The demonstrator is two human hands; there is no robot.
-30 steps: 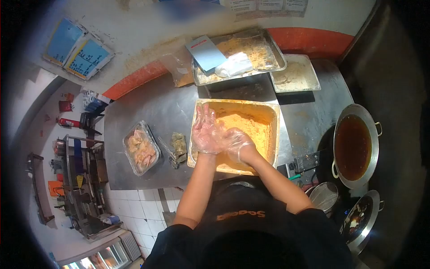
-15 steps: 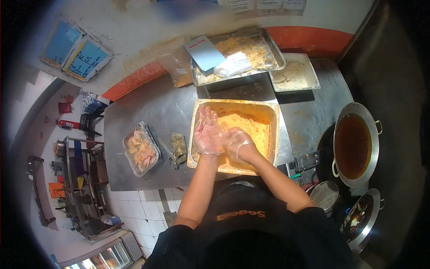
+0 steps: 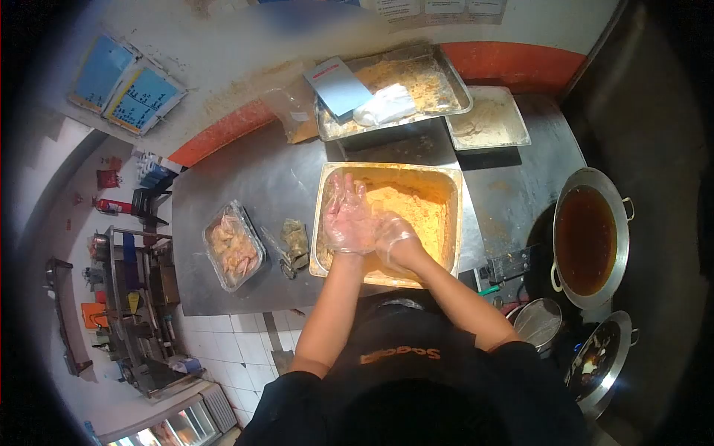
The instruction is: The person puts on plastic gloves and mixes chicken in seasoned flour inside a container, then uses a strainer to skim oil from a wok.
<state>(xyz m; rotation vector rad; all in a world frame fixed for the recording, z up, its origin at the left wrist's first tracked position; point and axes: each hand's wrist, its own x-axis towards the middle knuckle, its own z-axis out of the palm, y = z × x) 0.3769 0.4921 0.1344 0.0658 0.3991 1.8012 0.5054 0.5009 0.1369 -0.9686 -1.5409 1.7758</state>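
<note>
My left hand (image 3: 348, 217), in a clear plastic glove, is palm up with its fingers stretched out over the left side of a metal pan (image 3: 455, 223). Nothing lies on its palm. Beside it, my right hand (image 3: 394, 236), also in clear plastic, is turned toward the heel of the left palm and touches or nearly touches it. The right fingertips are too unclear to make out. Below and beyond both hands, yellow-orange powder (image 3: 416, 207) covers the pan's bottom.
To the left are a clear tub of raw meat pieces (image 3: 235, 249) and a crumpled bag (image 3: 294, 241). Behind the pan stand a crumb-covered tray (image 3: 416, 78) with a blue box (image 3: 338, 88), and a flour tray (image 3: 487, 123). At right is a wok of brown liquid (image 3: 587, 238).
My right hand has turned and shifted slightly against the edge of my left hand. The left hand stays palm up, its fingers a little more spread.
</note>
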